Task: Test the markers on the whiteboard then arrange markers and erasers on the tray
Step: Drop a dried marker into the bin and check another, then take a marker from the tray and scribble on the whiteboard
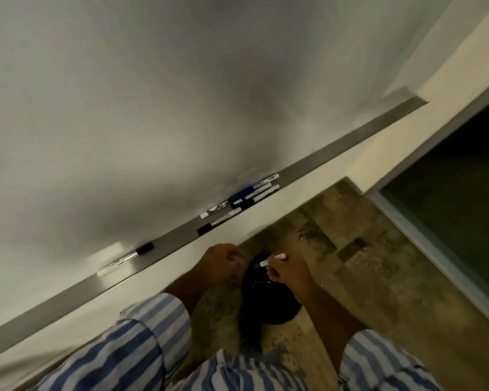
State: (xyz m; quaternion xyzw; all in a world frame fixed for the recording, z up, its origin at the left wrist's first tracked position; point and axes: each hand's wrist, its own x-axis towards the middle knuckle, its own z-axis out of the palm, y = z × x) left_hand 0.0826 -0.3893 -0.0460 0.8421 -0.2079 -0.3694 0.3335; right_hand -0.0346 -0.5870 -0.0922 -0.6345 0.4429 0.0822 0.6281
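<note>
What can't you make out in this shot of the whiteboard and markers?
Head view:
- Left hand: closed fist, contents hidden.
- Marker in right hand: blurred, cap state unclear.
- Markers on the tray: labels too small, overlapping, count unsure.
- Dark round object below: partly hidden by arms.

Seen from above, a whiteboard (181, 94) slants across the view; several markers (237, 200) lie on its grey tray (336, 149); below, the right hand (287, 268) pinches a green-tipped marker (270, 261); the left hand (223, 259) is curled just beside it, over a black bin (268, 303).
</note>
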